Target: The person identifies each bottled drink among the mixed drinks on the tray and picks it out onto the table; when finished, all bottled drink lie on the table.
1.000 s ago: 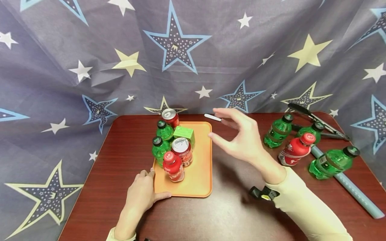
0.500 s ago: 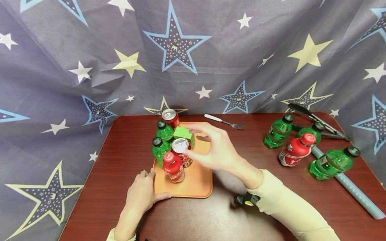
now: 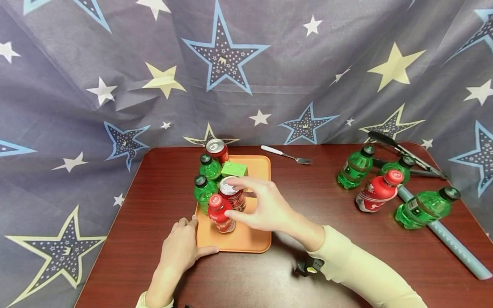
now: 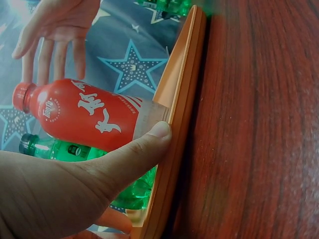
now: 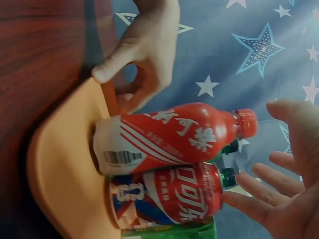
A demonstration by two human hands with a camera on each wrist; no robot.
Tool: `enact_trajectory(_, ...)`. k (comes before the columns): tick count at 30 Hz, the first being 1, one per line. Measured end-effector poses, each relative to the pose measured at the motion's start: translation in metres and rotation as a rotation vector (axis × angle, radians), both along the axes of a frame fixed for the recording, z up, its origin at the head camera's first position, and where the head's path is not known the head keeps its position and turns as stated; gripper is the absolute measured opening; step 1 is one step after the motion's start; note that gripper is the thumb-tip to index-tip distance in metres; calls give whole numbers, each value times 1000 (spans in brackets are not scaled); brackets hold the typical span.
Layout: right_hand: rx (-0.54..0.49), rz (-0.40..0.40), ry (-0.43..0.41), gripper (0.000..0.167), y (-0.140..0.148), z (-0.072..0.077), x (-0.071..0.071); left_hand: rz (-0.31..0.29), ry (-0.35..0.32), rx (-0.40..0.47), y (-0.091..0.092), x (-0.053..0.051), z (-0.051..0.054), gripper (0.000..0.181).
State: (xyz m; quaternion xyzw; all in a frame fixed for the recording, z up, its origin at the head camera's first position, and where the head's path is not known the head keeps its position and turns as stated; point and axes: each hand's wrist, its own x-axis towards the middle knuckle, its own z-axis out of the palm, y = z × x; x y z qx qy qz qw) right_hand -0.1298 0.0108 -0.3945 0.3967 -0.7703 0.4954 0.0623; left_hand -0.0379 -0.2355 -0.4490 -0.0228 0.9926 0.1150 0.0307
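Observation:
My left hand (image 3: 181, 244) grips the near left corner of an orange tray (image 3: 246, 239), its thumb on the near rim. Over the tray, my right hand (image 3: 265, 207) is spread, thumb and fingers apart. It is close to a red-capped red bottle (image 3: 221, 218) and a red cola can (image 3: 236, 200); contact cannot be told. Both stand upright in the tray, as the right wrist view's bottle (image 5: 164, 137) and can (image 5: 169, 194) show. Two green bottles (image 3: 205, 193) with black caps, a green box (image 3: 234, 169) and another red can (image 3: 217, 149) stand behind them.
A white-handled fork (image 3: 285, 155) lies behind the tray. At the right are several green bottles (image 3: 354, 167), a red bottle (image 3: 377, 192), a grey-blue bar (image 3: 458, 248) and black-and-silver tongs-like utensils (image 3: 414, 159). A star-patterned cloth (image 3: 269, 107) hangs at the back.
My right hand has moved left and toward me, from beside the tray to over it near the red bottle and can, uncovering the fork. The left hand has stayed on the tray corner.

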Motion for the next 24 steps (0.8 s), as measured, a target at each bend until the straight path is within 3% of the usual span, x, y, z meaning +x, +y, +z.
enact_trajectory(12,8,41,-63,61,-12,-13,8,0,20,8,0,1,0,120)
enact_trajectory(24,165,-24,132,66,-26,-21,15,-5,25,2,1,2,2,117)
